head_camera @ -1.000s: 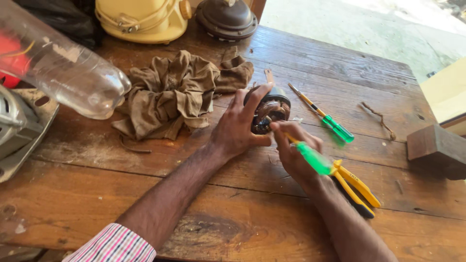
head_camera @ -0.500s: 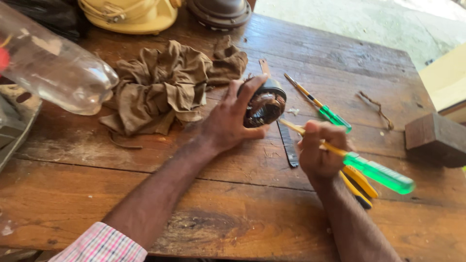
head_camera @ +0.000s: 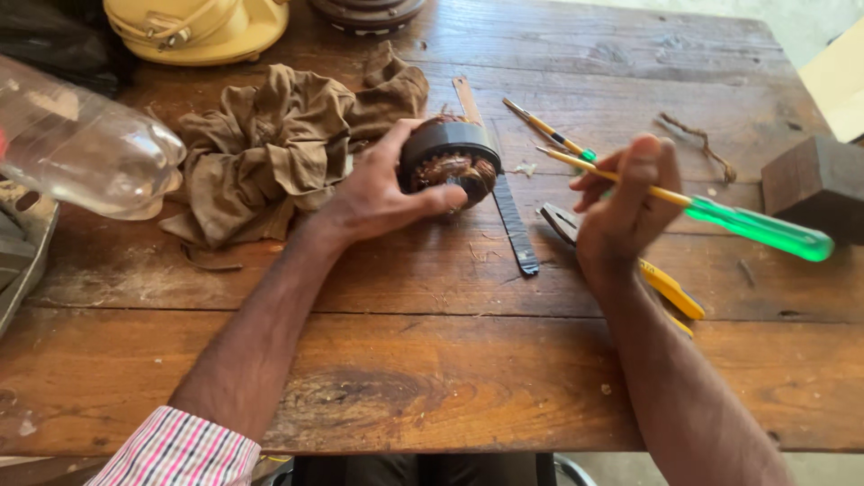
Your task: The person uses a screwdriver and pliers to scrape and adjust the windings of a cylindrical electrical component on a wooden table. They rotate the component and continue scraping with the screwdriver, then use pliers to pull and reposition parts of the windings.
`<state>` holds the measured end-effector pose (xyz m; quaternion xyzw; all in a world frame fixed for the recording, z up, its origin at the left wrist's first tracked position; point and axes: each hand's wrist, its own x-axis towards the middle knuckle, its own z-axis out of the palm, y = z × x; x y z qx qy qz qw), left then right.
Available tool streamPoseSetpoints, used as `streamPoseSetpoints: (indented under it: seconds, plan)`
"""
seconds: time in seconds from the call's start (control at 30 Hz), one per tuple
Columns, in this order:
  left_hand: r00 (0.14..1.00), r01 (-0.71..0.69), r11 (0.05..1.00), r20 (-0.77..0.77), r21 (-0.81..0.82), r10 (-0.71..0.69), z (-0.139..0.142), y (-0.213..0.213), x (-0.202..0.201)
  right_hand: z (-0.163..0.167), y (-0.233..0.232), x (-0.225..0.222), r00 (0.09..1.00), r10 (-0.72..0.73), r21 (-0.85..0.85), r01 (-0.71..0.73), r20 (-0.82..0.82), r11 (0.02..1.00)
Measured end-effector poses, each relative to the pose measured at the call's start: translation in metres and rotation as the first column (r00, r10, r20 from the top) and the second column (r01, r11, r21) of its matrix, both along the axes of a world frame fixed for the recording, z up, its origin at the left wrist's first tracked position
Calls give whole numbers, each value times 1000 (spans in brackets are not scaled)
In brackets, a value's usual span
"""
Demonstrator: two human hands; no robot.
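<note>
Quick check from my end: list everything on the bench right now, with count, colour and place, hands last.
motor stator: 1, black ring with brown windings, bench centre, in left hand
screwdriver: 1, green handle, in right hand, clear of the bench
second screwdriver: 1, green handle mostly hidden, lying behind right hand
pliers: 1, yellow grips, under right wrist
metal strip: 1, dark, lying right of the stator
rag: 1, brown, crumpled, left of the stator
plastic bottle: 1, clear, far left
yellow housing: 1, top left edge
wood block: 1, dark brown, right edge
wire scrap: 1, brown, upper right
bench: 1, worn brown wood
left hand: grips the stator
right hand: holds the screwdriver
</note>
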<state>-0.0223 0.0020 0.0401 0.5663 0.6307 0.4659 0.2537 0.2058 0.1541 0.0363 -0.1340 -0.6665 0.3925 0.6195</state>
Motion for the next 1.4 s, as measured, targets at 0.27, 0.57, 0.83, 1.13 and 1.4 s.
streamPoseSetpoints:
  seconds: [0.27, 0.57, 0.83, 1.13, 1.4]
  plan:
    - [994, -48, 991, -99, -121, 36, -3, 9, -21, -1, -6, -6, 995, 85, -125, -78, 46, 989]
    - [982, 58, 927, -145, -371, -120, 43, 34, -30, 4, -4, -8, 995, 72, -152, -62, 62, 986]
    - [958, -31, 918, -273, -396, -86, 56, 34, -28, 2, -1, -8, 995, 66, -168, -53, 76, 984]
    - [981, -71, 963, -194, -259, 20, 56, 19, -43, 1, -3, -9, 991, 96, -140, -82, 96, 987]
    - [998, -69, 990, -11, -125, 69, 30, -9, -14, -5, 0, -8, 994, 74, -92, -66, 85, 994]
